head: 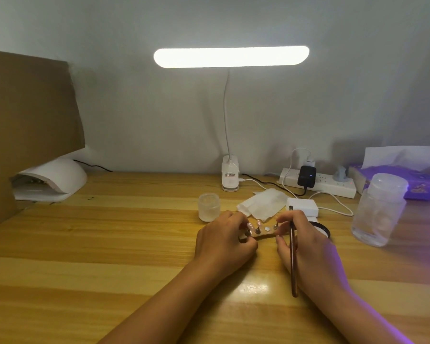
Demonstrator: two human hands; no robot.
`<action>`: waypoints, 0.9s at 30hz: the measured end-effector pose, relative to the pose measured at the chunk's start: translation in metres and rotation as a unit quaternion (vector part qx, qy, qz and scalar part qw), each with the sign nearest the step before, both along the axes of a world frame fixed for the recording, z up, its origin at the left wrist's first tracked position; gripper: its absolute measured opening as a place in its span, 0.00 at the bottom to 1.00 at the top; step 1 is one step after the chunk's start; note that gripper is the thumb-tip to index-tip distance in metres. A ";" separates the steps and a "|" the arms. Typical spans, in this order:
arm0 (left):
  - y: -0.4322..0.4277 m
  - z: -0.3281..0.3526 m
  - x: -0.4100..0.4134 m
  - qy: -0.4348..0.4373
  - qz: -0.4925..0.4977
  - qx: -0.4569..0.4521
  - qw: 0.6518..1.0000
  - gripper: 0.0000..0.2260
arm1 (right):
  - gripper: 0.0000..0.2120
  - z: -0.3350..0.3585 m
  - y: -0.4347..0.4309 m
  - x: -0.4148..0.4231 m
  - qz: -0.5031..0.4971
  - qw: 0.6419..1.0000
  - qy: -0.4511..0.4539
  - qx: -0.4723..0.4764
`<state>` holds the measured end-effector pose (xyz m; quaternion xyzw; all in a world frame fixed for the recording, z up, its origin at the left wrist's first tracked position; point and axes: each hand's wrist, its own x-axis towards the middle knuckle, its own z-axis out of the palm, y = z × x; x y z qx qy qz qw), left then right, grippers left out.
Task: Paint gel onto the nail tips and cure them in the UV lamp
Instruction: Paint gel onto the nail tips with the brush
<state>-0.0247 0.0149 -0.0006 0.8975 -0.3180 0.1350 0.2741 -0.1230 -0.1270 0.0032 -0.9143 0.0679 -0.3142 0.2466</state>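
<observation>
Nail tips (258, 224): on holder (265, 234), gloss unclear.
Left hand (224, 240): holder is pinched.
Right hand (307, 242): brush (293, 254) is gripped.
UV lamp (52, 180): curing judged outstanding.

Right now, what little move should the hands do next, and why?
Probably lift the nail tip holder and carry it left toward the UV lamp. Both the left hand and right hand grip it, the brush lies tucked in the right hand, not painting, and the nail tips look glossy.
</observation>
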 end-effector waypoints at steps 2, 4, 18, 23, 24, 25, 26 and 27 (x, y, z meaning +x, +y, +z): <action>0.000 0.000 0.000 0.006 0.014 -0.012 1.000 0.09 | 0.17 -0.001 0.000 0.001 0.007 1.000 0.001 0.002; 0.000 0.000 0.001 0.008 0.026 -0.025 0.999 0.09 | 0.18 -0.001 0.000 0.001 0.019 1.000 0.005 0.007; 0.000 0.004 -0.005 -0.055 -0.007 -0.048 0.997 0.14 | 0.17 0.001 -0.003 0.002 0.057 0.996 -0.007 0.066; -0.003 0.004 -0.015 -0.099 -0.131 0.026 0.986 0.09 | 0.19 0.002 0.000 0.004 0.074 0.991 -0.006 0.113; -0.004 0.004 -0.015 -0.105 -0.137 0.027 0.985 0.10 | 0.18 0.002 -0.001 0.005 0.078 0.988 -0.003 0.133; -0.004 0.004 -0.015 -0.107 -0.138 0.022 0.984 0.10 | 0.16 0.001 -0.002 0.005 0.084 0.985 -0.002 0.153; -0.003 0.005 -0.014 -0.105 -0.138 0.015 0.985 0.10 | 0.16 0.001 -0.003 0.005 0.090 0.982 -0.001 0.169; -0.002 0.005 -0.014 -0.103 -0.139 0.009 0.985 0.10 | 0.15 0.001 -0.003 0.005 0.096 0.979 0.000 0.179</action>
